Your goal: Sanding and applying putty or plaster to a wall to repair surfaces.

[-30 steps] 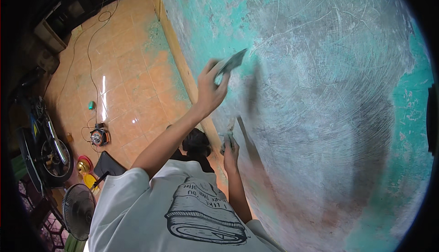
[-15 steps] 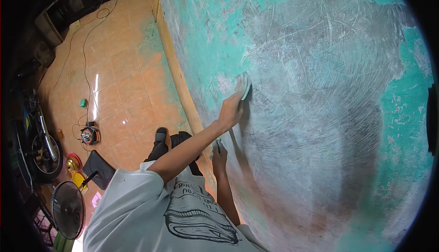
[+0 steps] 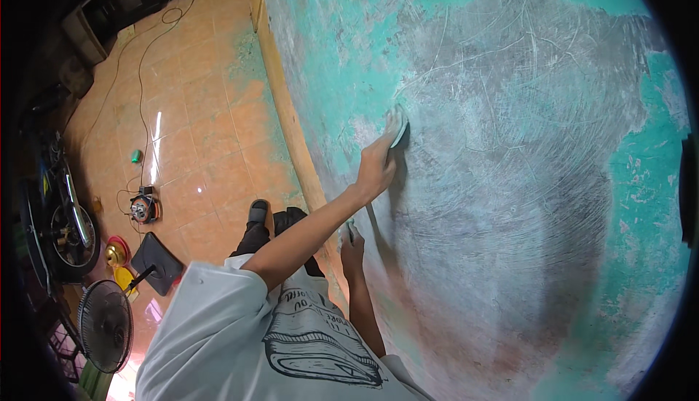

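Note:
My left hand (image 3: 379,162) reaches out to the wall (image 3: 502,175), its dusty fingers pressing a thin, pale-green flat piece (image 3: 400,133) against the surface. What kind of piece it is does not show clearly. That wall has turquoise paint partly worn away to a scratched, grey and whitish layer, with curved scrape marks. Lower down, close to the wall's foot, my right hand (image 3: 352,248) is closed around something small; a pale-green bit shows at its top, the rest being hidden by the fingers.
A wooden strip (image 3: 291,128) edges the wall. Turquoise dust lies on the orange tiled floor (image 3: 196,102). To the left are a cable reel (image 3: 145,206) with a trailing cord, a small green object (image 3: 136,156), a fan (image 3: 106,326) and a motorcycle (image 3: 69,233).
My left hand keeps its pale piece on the wall, with at most a slight shift across it. The whole view has moved a little; my right hand stays low, still closed.

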`<state>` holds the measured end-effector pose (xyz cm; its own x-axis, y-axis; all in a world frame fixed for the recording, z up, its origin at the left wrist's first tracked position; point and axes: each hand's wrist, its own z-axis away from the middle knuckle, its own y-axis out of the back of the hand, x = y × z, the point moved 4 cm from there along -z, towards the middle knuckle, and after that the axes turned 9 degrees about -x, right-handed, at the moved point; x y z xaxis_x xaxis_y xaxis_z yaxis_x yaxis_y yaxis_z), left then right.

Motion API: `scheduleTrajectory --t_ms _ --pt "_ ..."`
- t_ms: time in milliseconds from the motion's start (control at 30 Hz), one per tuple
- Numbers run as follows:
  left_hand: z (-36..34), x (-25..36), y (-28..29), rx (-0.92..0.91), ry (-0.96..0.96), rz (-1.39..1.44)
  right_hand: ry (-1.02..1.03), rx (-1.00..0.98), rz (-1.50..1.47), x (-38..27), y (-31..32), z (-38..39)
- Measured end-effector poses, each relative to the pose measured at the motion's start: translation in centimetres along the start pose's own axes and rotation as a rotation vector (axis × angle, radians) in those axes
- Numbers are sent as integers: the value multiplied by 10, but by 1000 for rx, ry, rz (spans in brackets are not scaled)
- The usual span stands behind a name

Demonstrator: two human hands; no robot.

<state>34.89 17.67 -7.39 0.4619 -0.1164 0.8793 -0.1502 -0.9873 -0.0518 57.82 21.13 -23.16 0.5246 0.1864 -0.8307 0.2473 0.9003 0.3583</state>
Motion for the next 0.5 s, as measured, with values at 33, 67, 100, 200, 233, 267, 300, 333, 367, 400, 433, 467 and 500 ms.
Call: scheduleTrajectory --t_ms 33,67,100,200,233,267,300,333,367,400,433,467,500 --pt "4 -6 -2 -32 84 9 4 2 1 3 1 -1" --pt "3 -6 0 -62 173 15 24 -12 23 -8 -1 1" --pt "-2 -6 1 -57 173 15 43 -26 45 -15 -3 2" --pt "-39 13 5 -20 34 11 54 2 19 2 3 -6" --pt "-53 23 0 -98 29 0 47 0 3 3 3 -7" --pt "-60 27 -1 -160 26 -1 32 -8 -38 0 4 -8" --pt "-56 25 0 -156 30 -2 17 -16 -80 -3 4 -8" --pt "-49 23 2 -101 8 3 14 -20 -78 -6 5 -5" --pt "-42 19 1 -46 -21 11 10 -18 -58 -10 7 -6" --pt "-26 8 1 -44 -21 12 3 -15 -39 -12 8 -4" --pt "-5 -12 3 -57 45 0 6 -17 -37 -13 9 -2" --pt "9 -27 6 -68 111 -11 -52 -23 -40 -11 10 -1" --pt "15 -33 9 -63 112 -13 -113 -31 -41 -8 12 1"
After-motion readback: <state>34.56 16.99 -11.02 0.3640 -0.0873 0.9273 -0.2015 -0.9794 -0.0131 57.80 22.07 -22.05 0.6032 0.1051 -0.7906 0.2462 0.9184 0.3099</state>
